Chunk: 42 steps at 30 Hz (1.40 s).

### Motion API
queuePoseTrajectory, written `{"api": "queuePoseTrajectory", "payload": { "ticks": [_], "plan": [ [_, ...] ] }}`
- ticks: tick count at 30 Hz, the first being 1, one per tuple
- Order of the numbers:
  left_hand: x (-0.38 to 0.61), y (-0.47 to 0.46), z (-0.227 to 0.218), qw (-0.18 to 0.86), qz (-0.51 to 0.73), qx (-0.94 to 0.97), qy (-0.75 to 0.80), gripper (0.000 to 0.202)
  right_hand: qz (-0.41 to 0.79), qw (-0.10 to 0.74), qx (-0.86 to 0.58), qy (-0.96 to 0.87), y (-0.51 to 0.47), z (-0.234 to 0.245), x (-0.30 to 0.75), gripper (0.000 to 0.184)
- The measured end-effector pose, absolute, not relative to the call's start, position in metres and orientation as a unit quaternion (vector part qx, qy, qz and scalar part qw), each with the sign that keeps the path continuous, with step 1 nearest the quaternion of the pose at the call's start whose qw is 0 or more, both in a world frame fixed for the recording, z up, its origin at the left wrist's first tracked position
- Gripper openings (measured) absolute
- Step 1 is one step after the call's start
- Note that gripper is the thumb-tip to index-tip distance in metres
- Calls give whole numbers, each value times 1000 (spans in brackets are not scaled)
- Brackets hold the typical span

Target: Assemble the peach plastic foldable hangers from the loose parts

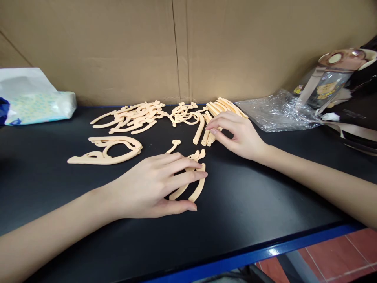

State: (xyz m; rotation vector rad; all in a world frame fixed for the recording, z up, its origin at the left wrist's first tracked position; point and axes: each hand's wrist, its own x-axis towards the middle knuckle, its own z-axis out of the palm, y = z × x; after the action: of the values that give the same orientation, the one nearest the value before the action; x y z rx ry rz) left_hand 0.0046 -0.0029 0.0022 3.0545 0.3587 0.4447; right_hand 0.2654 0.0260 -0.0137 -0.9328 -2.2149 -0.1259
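Pale peach plastic curved pieces lie on a black table [250, 196]. My left hand [156, 184] rests flat, fingers stretched over a few curved strips [196, 188] near the table's middle, thumb on the surface. My right hand [235, 133] reaches to a bundle of straight and curved strips [206, 131], fingertips pinching at their ends. A small hook piece [173, 146] lies between the hands. Larger flat hanger-shaped pieces [107, 151] are stacked to the left.
A tangled pile of the same peach pieces [138, 116] runs along the back by a cardboard wall [176, 47]. A tissue pack [35, 104] sits far left, a clear plastic bag [275, 110] and a bottle [330, 84] at right. The blue table edge [265, 251] is near.
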Motion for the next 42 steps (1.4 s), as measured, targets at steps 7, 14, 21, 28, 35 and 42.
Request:
{"api": "queuePoseTrajectory", "payload": {
  "ticks": [7,14,21,28,35,42],
  "plan": [
    [2,1,2,-23,184,970,158,38,-96,235,-350,-902,31,-11,274,26],
    [-2,11,0,-5,238,920,311,31,-103,202,-338,-913,34,-8,280,38],
    [-3,14,-2,19,251,896,365,33,-118,182,-317,-923,32,-6,280,35],
    [-3,11,0,25,217,903,370,32,-105,193,-318,-922,36,-9,280,32],
    [-2,9,1,1,228,910,348,30,-168,283,-295,-897,32,-4,275,24],
    [1,8,0,6,240,932,273,23,-186,257,-179,-931,-13,7,239,22]
  ]
}}
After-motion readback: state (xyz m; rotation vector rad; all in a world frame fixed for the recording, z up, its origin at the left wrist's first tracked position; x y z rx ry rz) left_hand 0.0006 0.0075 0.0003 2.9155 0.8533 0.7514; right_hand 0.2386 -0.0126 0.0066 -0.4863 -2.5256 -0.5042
